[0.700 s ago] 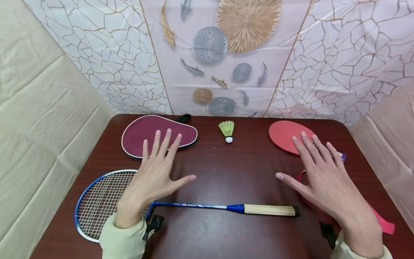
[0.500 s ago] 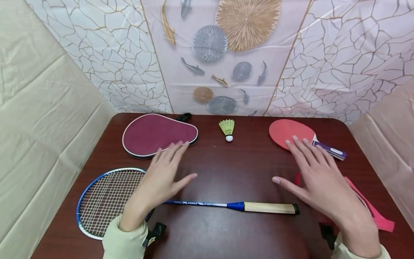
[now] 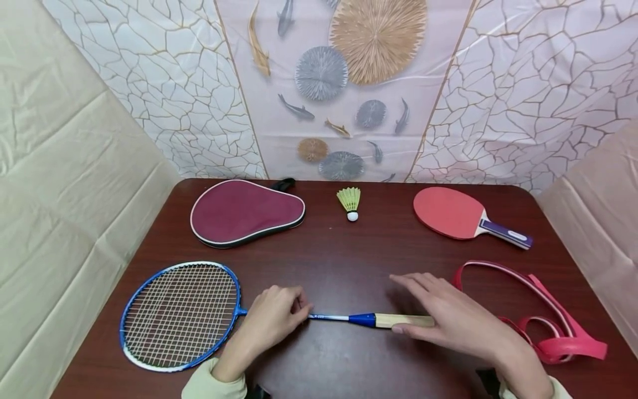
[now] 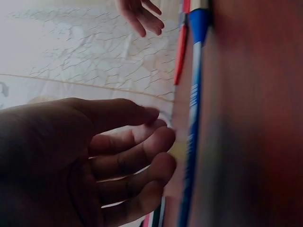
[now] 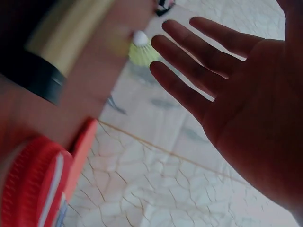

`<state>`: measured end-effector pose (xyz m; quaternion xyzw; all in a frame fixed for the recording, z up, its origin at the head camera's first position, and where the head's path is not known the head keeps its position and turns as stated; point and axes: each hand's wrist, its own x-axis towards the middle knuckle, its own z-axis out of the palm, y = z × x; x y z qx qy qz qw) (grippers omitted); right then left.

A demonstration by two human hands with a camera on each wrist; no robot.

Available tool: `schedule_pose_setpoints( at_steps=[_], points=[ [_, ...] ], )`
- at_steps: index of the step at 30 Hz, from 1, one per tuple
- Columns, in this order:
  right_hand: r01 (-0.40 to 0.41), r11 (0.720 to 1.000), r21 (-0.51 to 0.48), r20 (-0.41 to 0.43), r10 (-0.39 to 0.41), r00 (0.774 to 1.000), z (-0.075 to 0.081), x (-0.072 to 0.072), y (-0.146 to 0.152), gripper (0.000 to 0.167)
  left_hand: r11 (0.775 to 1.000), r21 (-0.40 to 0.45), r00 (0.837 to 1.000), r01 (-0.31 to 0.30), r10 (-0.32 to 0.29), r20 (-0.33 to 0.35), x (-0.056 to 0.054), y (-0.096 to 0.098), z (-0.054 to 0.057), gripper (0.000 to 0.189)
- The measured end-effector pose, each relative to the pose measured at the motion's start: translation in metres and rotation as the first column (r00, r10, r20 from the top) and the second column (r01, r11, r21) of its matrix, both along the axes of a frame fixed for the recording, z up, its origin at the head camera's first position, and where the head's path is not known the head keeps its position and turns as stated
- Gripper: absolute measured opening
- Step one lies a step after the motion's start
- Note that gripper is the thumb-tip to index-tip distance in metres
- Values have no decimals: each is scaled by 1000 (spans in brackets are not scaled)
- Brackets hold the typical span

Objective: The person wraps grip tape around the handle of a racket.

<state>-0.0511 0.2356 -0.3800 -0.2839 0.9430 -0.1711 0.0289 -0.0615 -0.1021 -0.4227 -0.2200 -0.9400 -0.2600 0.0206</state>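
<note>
Fingers (image 4: 161, 139) loosely curled, my left hand (image 3: 273, 317) hovers by the racket (image 3: 363, 320); my right hand (image 3: 448, 316), fingers spread, hovers near its handle (image 3: 401, 320), toward the table's (image 3: 324, 260) right edge.

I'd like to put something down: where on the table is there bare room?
The widest patch: between the shuttlecock and the racket's shaft; also between the shuttlecock and the red paddle. Crowded at the right: the pink strap lies near the paddle, with the right hand beside it.
</note>
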Motion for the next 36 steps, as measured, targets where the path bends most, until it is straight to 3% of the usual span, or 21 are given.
schedule_pose_setpoints(
  at_steps=[6,11,14,17,21,24,25,27,31,32,34,36],
  points=[
    [-141,989,46,-43,143,989,-19,-2,-5,57,997,7,997,-75,75,8,10,9,-9,31],
    [-216,974,74,-73,221,973,-32,-5,-9,46,994,39,994,-99,97,47,19,12,-13,35],
    [-231,970,80,-103,238,966,-37,-7,-9,40,990,77,987,-121,111,116,23,13,-13,39],
    [-231,969,83,-119,240,964,-40,-9,-9,33,979,122,965,-164,133,227,27,13,-13,44],
    [-228,973,37,-105,231,967,-43,-9,-6,24,955,204,916,-215,125,382,31,11,-12,44],
    [-228,971,-72,-96,221,971,-50,-7,-2,23,934,279,881,-222,69,468,33,10,-16,41],
    [-224,967,-125,-88,214,973,-54,-6,0,23,924,313,865,-219,36,500,35,11,-19,39],
    [-221,950,-222,-86,207,975,-63,-3,4,25,893,391,816,-224,-48,576,39,12,-25,37],
    [-235,919,-318,-92,216,972,-61,-5,6,29,773,567,679,-285,-255,688,42,15,-31,57],
    [-243,914,-324,-103,222,970,-61,-5,7,29,743,595,654,-307,-290,699,42,16,-32,61],
    [-255,905,-340,-119,227,967,-61,-6,7,29,679,647,623,-347,-348,700,42,20,-34,64],
    [-257,895,-365,-123,228,966,-59,-7,7,29,614,687,615,-388,-383,689,40,25,-35,63]
  ],
)
